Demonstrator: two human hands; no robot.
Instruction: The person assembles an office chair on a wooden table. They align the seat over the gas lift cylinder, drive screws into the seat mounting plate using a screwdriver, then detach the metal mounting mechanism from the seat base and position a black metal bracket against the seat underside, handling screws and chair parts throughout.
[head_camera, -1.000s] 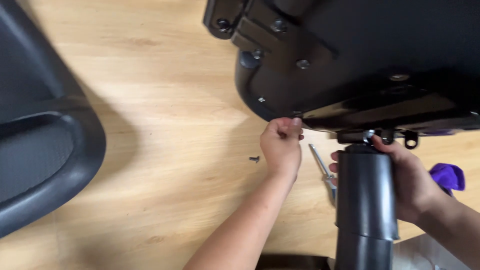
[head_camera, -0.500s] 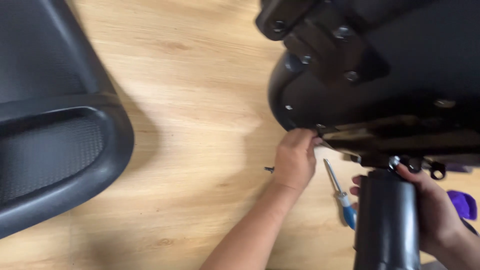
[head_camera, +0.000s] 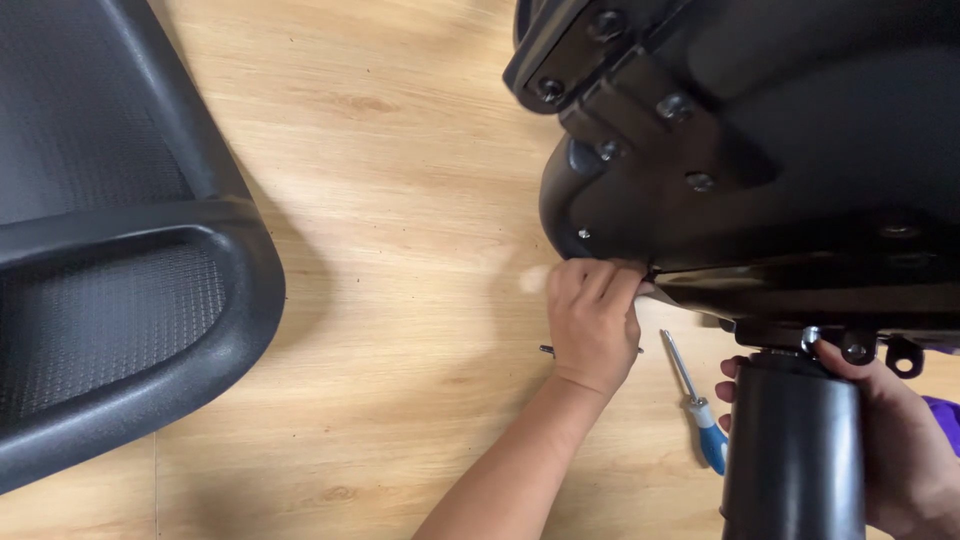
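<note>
Left hand (head_camera: 592, 322), fingers pinched together against the lower rim of the upturned black seat base (head_camera: 760, 170), and right hand (head_camera: 900, 440) grasping the black cylinder (head_camera: 795, 450) beneath it; blue-handled screwdriver (head_camera: 697, 405) lies on the wooden floor (head_camera: 400, 300) between both hands.

An indoor room with a pale wood-grain laminate floor (head_camera: 400, 180), most likely a home or small office where furniture is put together on the ground rather than at a bench. A black office chair lies in parts across the boards: the underside of a seat (head_camera: 760, 160) with its bolted metal plate, a black cylinder column (head_camera: 795, 450) and a mesh backrest (head_camera: 110, 250) set apart at the left. A blue-handled screwdriver (head_camera: 700, 415) and a loose small screw (head_camera: 546, 350) rest directly on the floor, with no workbench, vice or tool rack in sight
</note>
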